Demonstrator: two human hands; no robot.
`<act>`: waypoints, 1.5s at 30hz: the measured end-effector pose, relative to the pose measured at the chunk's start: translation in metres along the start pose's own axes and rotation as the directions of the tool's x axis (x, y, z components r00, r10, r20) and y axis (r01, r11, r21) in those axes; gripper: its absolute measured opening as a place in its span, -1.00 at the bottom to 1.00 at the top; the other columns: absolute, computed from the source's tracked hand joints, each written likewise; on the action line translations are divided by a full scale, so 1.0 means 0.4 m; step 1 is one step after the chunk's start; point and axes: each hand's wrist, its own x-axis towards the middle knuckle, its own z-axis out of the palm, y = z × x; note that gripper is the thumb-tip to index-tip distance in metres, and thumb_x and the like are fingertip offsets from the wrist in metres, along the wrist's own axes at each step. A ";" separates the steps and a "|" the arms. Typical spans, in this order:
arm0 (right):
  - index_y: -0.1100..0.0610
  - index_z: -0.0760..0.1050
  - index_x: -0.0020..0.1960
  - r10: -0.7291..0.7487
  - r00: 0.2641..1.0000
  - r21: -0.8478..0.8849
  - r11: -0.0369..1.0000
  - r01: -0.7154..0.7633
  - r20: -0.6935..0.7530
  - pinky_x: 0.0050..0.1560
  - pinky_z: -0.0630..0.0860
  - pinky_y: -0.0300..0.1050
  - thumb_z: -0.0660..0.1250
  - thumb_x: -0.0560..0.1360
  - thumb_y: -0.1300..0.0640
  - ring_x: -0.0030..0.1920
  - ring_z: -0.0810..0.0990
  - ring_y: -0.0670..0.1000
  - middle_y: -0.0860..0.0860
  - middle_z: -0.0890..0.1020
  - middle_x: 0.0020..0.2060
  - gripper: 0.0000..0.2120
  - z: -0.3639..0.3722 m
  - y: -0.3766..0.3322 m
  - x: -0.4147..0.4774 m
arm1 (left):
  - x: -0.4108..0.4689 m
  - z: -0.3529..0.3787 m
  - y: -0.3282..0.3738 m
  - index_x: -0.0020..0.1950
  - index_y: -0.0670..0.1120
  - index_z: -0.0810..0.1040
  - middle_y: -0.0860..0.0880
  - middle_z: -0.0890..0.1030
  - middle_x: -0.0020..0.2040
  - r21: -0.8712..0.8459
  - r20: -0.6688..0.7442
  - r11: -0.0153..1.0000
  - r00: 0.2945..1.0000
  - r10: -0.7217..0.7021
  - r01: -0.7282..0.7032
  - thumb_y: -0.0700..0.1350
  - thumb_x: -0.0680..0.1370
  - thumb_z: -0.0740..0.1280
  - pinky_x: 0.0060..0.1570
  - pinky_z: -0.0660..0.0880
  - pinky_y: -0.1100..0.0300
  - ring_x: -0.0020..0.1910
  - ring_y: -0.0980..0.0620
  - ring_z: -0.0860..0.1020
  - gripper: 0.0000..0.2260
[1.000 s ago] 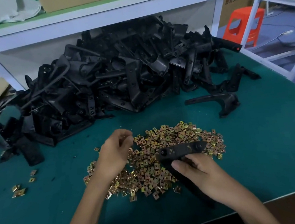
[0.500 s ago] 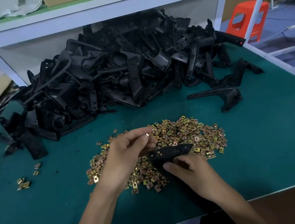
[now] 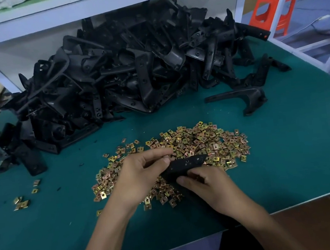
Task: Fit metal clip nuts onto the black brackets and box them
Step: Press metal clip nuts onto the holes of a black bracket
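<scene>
Bracket [image 3: 187, 163]: over nut pile [image 3: 203, 141], R hand [image 3: 207, 188] gripping its near edge, L hand [image 3: 139, 175] pinching its end, nut unseen; risk, we reckon: skewed push pops nut off into pile.

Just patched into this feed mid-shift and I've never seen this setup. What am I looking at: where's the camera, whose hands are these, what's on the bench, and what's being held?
There is no machine here: a person works with two bare hands. The single picture comes from a camera worn on their head, looking forward and down.

On the green table a big heap of black brackets lies at the back, with a lone bracket to its right. A spread of gold-coloured clip nuts lies in front, with stray nuts at far left.

The right hand grips one bracket above the nuts. The left hand pinches at its end. I cannot tell whether a nut sits between those fingertips. A cardboard box shows at bottom right.
</scene>
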 end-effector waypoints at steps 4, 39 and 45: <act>-0.27 0.45 -0.33 -0.016 1.000 -0.046 0.999 0.016 -0.001 -0.38 0.24 -0.39 0.34 0.63 -0.06 -0.39 0.46 -0.22 -0.26 0.51 -0.43 -0.65 0.002 0.005 0.000 | -0.004 0.008 -0.001 -0.01 0.12 0.74 0.20 0.73 0.01 0.056 -0.014 0.998 1.000 0.017 -0.017 -0.23 0.58 0.42 -0.03 0.49 0.47 0.06 0.28 0.64 -0.77; -0.17 0.48 -0.12 -0.060 0.998 -0.133 0.989 0.062 0.017 -0.30 0.37 -0.35 0.28 0.64 -0.11 -0.25 0.59 -0.22 -0.27 0.62 -0.27 -0.84 0.005 0.019 0.003 | -0.004 -0.014 -0.039 0.02 0.14 0.74 0.12 0.74 0.00 0.102 0.008 0.994 0.999 0.044 -0.045 -0.22 0.58 0.42 0.06 0.54 0.24 0.05 0.17 0.67 -0.75; -0.19 0.55 -0.01 -0.050 0.999 -0.114 0.992 0.050 0.003 -0.21 0.48 -0.27 0.20 0.59 -0.24 -0.16 0.63 -0.22 -0.25 0.66 -0.15 -0.79 0.009 0.019 0.003 | -0.016 -0.026 -0.034 0.16 0.09 0.70 0.15 0.72 0.10 0.216 0.107 0.974 0.993 0.050 -0.072 -0.19 0.59 0.42 0.16 0.54 0.27 0.15 0.20 0.64 -0.78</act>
